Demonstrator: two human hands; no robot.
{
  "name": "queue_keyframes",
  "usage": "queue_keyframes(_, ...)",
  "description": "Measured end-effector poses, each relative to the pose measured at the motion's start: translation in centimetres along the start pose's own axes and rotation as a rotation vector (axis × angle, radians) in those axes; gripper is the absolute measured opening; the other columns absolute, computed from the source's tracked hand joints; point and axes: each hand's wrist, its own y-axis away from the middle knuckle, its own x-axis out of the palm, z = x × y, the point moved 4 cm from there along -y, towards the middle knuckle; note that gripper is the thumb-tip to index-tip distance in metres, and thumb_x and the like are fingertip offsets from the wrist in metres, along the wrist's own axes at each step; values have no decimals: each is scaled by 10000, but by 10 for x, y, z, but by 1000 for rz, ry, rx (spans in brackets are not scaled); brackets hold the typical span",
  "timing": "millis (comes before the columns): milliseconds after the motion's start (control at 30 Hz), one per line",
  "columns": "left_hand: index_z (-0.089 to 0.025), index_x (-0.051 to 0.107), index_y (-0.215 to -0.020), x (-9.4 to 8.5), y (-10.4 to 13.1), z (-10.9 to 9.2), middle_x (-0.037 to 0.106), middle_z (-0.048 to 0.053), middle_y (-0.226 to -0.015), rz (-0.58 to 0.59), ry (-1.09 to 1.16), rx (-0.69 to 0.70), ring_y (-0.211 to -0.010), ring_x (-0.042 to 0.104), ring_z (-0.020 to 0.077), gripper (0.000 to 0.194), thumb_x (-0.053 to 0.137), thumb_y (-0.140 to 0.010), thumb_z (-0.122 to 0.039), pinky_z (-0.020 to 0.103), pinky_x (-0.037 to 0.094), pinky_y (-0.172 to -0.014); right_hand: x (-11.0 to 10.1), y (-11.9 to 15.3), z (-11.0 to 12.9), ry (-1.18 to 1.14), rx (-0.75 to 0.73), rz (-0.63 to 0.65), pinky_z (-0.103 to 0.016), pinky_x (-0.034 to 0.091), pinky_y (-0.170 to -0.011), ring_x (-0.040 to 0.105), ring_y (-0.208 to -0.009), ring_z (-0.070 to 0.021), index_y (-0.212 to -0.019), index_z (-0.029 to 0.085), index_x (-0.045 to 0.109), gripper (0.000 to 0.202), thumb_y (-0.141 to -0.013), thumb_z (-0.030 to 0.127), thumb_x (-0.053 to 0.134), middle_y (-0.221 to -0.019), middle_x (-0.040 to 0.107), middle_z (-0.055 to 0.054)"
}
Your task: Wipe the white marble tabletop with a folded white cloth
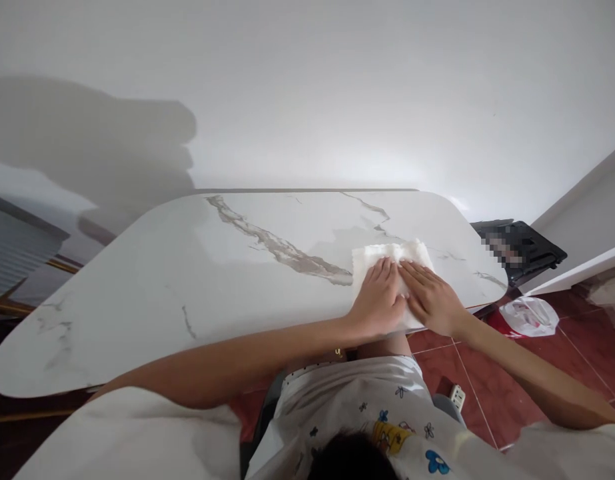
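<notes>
Nearby, cloth on tabletop, plastic bag below

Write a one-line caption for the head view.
Left hand and right hand pressed flat on a white cloth atop a marble-patterned table.

Soft indoor light, broad wall shadow at left, wide-angle edge stretching

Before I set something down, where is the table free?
The table is bare from its left end to the wipe, and between wipe and wall. Crowded: the wipe under left hand and right hand, front edge by left forearm.
</notes>
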Motion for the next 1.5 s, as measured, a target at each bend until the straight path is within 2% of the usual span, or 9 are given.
queue_keyframes(133, -18, 346, -1441, 6, -34, -11, 303, 179, -1540, 8, 12, 36, -1457, 219, 261, 625, 364, -872, -276, 410, 236, -1192, -2, -2, -33, 73, 41, 0, -494, 385, -1118, 378, -1381, -257, -1483, 148, 360, 575, -926, 287, 343, -1485, 415, -115)
queue_keyframes(233, 15, 372, -1415, 8, -66, -5, 344, 197, -1517, -23, -31, 52, -1446, 252, 260, 582, 347, -895, -245, 386, 218, -1193, 3, -23, -55, 146, 76, -12, -500, 381, -1111, 403, -1365, -276, -1452, 114, 406, 559, -919, 262, 329, -1466, 444, -138)
queue_keyframes(367, 30, 427, -1368, 2, -103, 23, 422, 211, -1465, -126, -112, 34, -1407, 333, 258, 515, 323, -915, -192, 369, 243, -1173, 15, -71, -76, 196, 58, 14, -459, 352, -1131, 408, -1363, -271, -1406, 49, 451, 541, -928, 255, 305, -1454, 458, -162)
queue_keyframes(633, -38, 569, -1211, -22, -161, 98, 586, 176, -1276, -266, -181, -7, -1264, 483, 252, 397, 347, -905, -160, 353, 329, -1107, 40, -174, -101, 175, 21, 49, -427, 323, -1139, 402, -1366, -252, -1419, 54, 425, 543, -936, 256, 281, -1461, 460, -142)
queue_keyframes(867, 37, 511, -1289, -25, -195, 126, 512, 225, -1365, -263, -256, -108, -1322, 413, 296, 467, 316, -915, -164, 392, 287, -1126, 50, -224, -123, 86, 19, 74, -415, 302, -1149, 374, -1382, -247, -1440, 82, 412, 547, -949, 280, 275, -1490, 423, -117)
queue_keyframes(1033, 32, 501, -1309, -18, -228, 126, 498, 220, -1384, -268, -252, -116, -1335, 398, 289, 480, 310, -912, -161, 392, 265, -1140, 47, -232, -152, 78, 87, 112, -390, 279, -1159, 339, -1402, -237, -1462, 68, 373, 557, -961, 288, 272, -1514, 385, -120)
queue_keyframes(1233, -28, 557, -1242, -7, -259, 109, 564, 208, -1297, -267, -210, -53, -1269, 460, 285, 434, 330, -894, -152, 415, 330, -1096, 43, -221, -187, 85, 128, 46, -420, 288, -1152, 365, -1388, -238, -1445, 110, 412, 536, -976, 313, 249, -1499, 413, -100)
queue_keyframes(1367, -6, 507, -1294, 1, -254, 93, 518, 203, -1365, -248, -211, -2, -1316, 421, 282, 462, 321, -902, -164, 399, 297, -1123, 42, -200, -193, 67, 142, 24, -464, 291, -1149, 360, -1391, -258, -1452, 133, 409, 555, -984, 377, 236, -1500, 413, -86)
queue_keyframes(1500, 47, 435, -1355, 6, -230, 74, 450, 213, -1434, -185, -215, 20, -1366, 364, 296, 508, 311, -917, -177, 389, 250, -1154, 37, -171, -182, 93, 152, 30, -453, 284, -1158, 362, -1390, -255, -1454, 117, 404, 563, -980, 373, 240, -1500, 411, -95)
